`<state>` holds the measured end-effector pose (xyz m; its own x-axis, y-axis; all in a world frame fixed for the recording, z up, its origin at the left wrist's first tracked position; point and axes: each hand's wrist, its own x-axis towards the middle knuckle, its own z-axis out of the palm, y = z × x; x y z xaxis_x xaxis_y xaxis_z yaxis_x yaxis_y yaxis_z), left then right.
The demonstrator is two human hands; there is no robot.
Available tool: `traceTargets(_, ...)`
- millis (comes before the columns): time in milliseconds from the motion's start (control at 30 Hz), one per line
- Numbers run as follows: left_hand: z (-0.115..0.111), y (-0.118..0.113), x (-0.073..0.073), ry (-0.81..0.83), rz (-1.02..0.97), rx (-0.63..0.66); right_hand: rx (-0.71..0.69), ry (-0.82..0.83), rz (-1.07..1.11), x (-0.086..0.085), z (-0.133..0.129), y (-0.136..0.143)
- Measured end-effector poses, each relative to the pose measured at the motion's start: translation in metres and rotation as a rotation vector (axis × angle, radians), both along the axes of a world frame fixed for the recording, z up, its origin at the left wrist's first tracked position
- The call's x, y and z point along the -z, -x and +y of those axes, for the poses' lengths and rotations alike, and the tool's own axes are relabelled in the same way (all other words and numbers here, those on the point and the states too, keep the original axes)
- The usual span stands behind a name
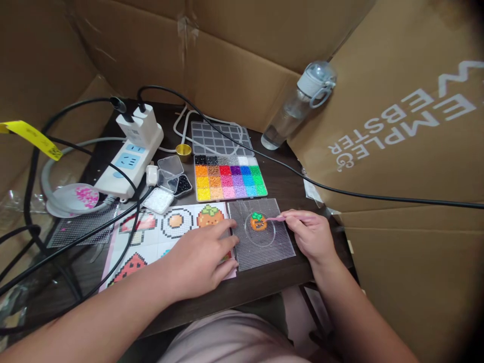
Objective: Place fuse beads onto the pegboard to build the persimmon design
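1. Overall, brown cardboard walls (234, 75) surround the workspace, with upside-down lettering at two o'clock.
2. Inside them stands a dark wooden tabletop (264, 282), carrying everything below.
3. At nine o'clock from the clear pegboard (260, 257) lies a pattern sheet (151, 247) printed with pixel designs: a mushroom, a fried egg, a persimmon and a watermelon slice, partly covered by the left hand (206, 254).
4. At eleven o'clock sits the bead case (231, 199), its compartments filled by colour, its gridded lid folded back.
5. At ten o'clock, a white power strip (126, 166) holds plugged-in chargers.
6. Near one o'clock, a transparent water bottle (285, 113) stands close to the cardboard.
7. The pegboard itself lies flat just beside the sheet's right edge.
8. Reaching in from nine o'clock, the left hand has its fingers apart, their tips at the pegboard's edge.
9. At three o'clock, the right hand (312, 234) has thumb and fingers clamped on a slim pink tool (278, 219).
10. Smallest, an orange bead persimmon (259, 222) with green leaves lies on the pegboard, slightly toward twelve o'clock from its centre; the tool's tip reaches its three-o'clock side, though contact is too small to tell.
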<state>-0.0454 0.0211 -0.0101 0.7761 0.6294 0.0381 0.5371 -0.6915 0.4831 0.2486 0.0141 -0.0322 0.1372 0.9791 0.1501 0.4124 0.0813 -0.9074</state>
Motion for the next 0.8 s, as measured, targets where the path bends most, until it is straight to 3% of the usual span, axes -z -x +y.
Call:
traceTargets(400, 0.0002, 0.0000, 0.0009, -0.004, -0.005, 0.000, -0.062, -0.031, 0.007, 0.0014, 0.0002, -0.0013)
traceTargets(800, 0.0003, 0.0010, 0.0018, 0.012, -0.005, 0.006, 0.027, -0.009, 0.001, 0.0061, 0.0009, -0.0045)
